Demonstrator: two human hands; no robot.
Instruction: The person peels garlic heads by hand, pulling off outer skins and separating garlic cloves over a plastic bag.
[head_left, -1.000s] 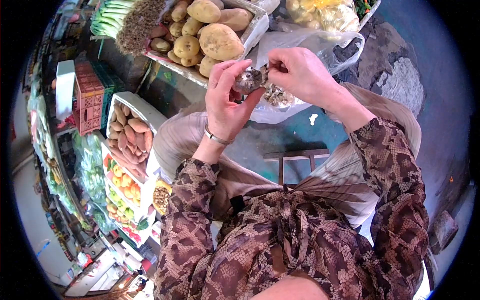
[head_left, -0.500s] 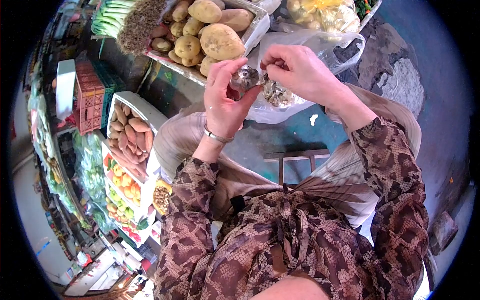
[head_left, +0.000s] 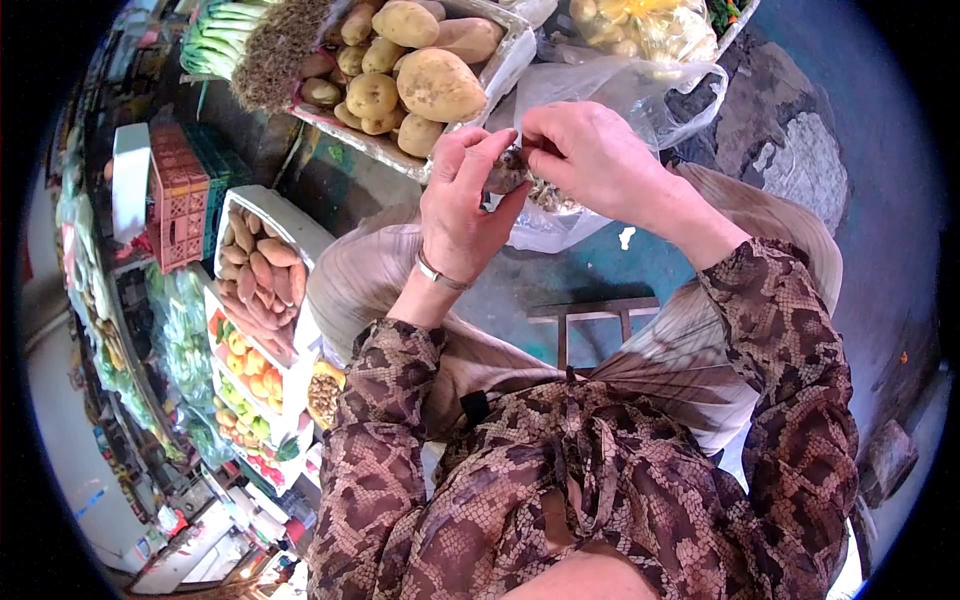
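Observation:
My left hand [head_left: 468,200] is closed around a round, papery, grey-brown head of garlic [head_left: 506,174], thumb below and fingers above. My right hand [head_left: 592,155] touches its right side with bent fingers pinched together; the fingertips partly hide what they grip. Below both hands spreads a clear plastic bag [head_left: 650,105], its mouth open. Whitish, flaky pieces [head_left: 552,198] lie in it, partly covered by my right hand.
A foam box [head_left: 515,50] of potatoes [head_left: 440,85] stands just beyond my left hand. Sweet potatoes [head_left: 265,275] fill another box at left. A tied bag [head_left: 640,30] of round pale produce sits at the top. Stacked crates [head_left: 182,200] stand far left.
My hands have come closer together, and the right fingers now press against the garlic. The left hand has turned slightly and shifted right, hiding more of it.

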